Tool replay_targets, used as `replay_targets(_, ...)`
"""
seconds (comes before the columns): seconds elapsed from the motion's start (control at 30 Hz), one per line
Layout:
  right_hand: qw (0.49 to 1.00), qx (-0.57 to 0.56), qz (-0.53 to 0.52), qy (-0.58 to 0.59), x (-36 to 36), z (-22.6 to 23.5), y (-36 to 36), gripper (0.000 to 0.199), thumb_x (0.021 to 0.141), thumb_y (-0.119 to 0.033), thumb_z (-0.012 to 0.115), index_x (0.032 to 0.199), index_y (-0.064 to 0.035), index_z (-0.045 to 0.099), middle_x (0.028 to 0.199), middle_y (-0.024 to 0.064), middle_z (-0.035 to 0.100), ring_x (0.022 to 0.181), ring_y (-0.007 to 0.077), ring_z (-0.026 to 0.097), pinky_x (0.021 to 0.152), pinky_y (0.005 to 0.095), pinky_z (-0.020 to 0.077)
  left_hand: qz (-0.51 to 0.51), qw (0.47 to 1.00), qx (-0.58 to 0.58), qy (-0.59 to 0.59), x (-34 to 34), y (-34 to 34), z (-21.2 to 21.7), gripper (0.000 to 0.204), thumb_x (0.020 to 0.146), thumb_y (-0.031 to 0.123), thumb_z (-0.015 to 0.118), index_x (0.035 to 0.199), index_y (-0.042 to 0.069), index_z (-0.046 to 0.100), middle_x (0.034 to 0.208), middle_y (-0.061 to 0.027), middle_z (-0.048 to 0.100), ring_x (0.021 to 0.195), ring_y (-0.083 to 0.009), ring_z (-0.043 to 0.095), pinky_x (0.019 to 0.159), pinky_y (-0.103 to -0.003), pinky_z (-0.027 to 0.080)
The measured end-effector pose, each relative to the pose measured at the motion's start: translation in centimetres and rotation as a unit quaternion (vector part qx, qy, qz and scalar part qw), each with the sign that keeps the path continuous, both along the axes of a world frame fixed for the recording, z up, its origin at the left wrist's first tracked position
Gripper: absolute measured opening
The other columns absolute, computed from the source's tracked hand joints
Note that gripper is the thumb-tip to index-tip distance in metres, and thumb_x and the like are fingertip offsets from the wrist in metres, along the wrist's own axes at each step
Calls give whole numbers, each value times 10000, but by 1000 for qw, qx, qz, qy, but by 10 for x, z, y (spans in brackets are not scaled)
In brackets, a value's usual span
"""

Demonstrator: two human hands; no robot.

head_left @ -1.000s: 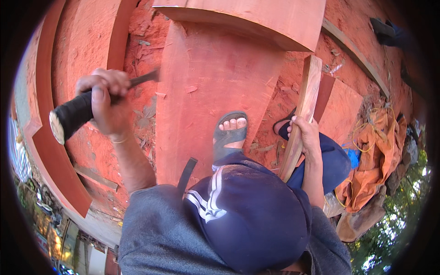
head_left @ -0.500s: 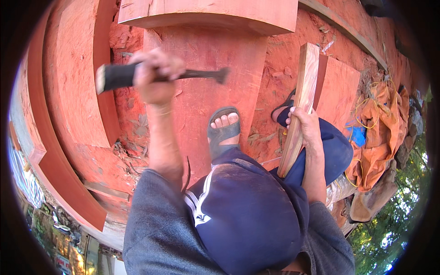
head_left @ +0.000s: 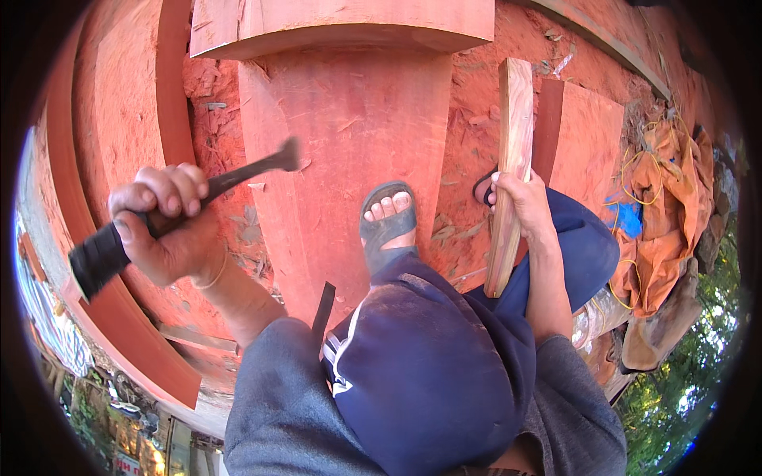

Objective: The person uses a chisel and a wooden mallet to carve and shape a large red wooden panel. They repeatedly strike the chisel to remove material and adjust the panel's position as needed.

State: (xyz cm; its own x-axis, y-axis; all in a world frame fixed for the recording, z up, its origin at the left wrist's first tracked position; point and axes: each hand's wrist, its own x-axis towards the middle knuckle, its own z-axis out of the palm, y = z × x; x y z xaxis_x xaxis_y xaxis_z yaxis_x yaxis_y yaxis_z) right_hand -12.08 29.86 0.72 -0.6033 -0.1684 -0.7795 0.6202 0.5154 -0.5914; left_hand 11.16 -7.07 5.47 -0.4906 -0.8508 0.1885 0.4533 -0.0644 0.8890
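Red ground [head_left: 486, 103] spreads under everything here, and down the middle of it lies a broad red board [head_left: 341, 151]. Two long beams run along the left: a straight one [head_left: 127, 103] and, outside it, a curved one [head_left: 143, 349]. A thick red block [head_left: 349, 22] sits across the far end of the board. The person's blue trousers [head_left: 429, 365] bulge up close, knee bent, with a grey sleeve [head_left: 278, 397] beside them. Off to the right there's a crumpled orange tarp [head_left: 667, 226], and nearer in, a short red plank [head_left: 591, 143].

The stick [head_left: 516, 103] stands at a slant just right of the board, its lower end by the trousers; I can't tell whether it touches them. The right hand [head_left: 522, 202] is closed around its middle, thumb across the near face.

The tool [head_left: 246, 169] is out on the left, and the left hand [head_left: 171, 214] is clamped on it, fingers wrapped where the black handle meets the dark shaft. Its flared head, a bit blurred, shows over the left part of the board; how high, I can't say.

One sandal [head_left: 387, 230], toes bare, is planted on the board. A narrow black strip [head_left: 323, 308] sticks up beside the knee. Over by the tarp there's a blue scrap [head_left: 629, 220], and a pale chip [head_left: 256, 186] lies near the board's left edge.
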Motion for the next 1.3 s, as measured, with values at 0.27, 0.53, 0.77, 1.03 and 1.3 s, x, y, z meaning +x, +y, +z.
replay_targets(0.27,1000,-13,-9,1,0,0,5,255,850,-160,725,1004,-33,566,737,53,628,615,128,612,532,286,510,-64,996,38,44,30,-41,-76,353,1034,402,465,857,126,595,648,-5,442,483,-115,389,484,-309,363)
replay_targets(0.53,999,0,-43,-2,-2,-4,14,310,806,-183,758,1010,-27,584,740,51,615,595,127,602,559,294,511,181,703,-533,-434,96,-108,-16,279,843,151,837,835,22,590,737,-17,575,582,-168,506,561,-348,486)
replay_targets(0.77,998,-26,-45,-22,-1,-7,11,379,790,-192,775,1058,-13,576,774,56,620,594,128,600,563,296,502,19,782,-526,-335,-18,-15,-14,173,834,51,810,864,12,645,856,-73,611,714,-194,579,717,-366,522)
replay_targets(1.03,998,-35,-52,-1,2,-1,12,369,775,-227,775,1017,10,629,798,68,654,629,143,624,588,315,511,-322,574,-533,-531,-63,70,-103,806,688,131,844,1420,121,507,1508,-253,423,906,-396,718,695,-444,626)
replay_targets(1.3,998,-19,-57,-21,2,-7,25,415,782,-202,775,1088,-2,579,786,41,621,613,117,606,559,286,495,-288,427,-546,-661,44,-29,-94,462,763,257,814,1161,86,654,1174,-291,670,876,-401,716,708,-500,596)
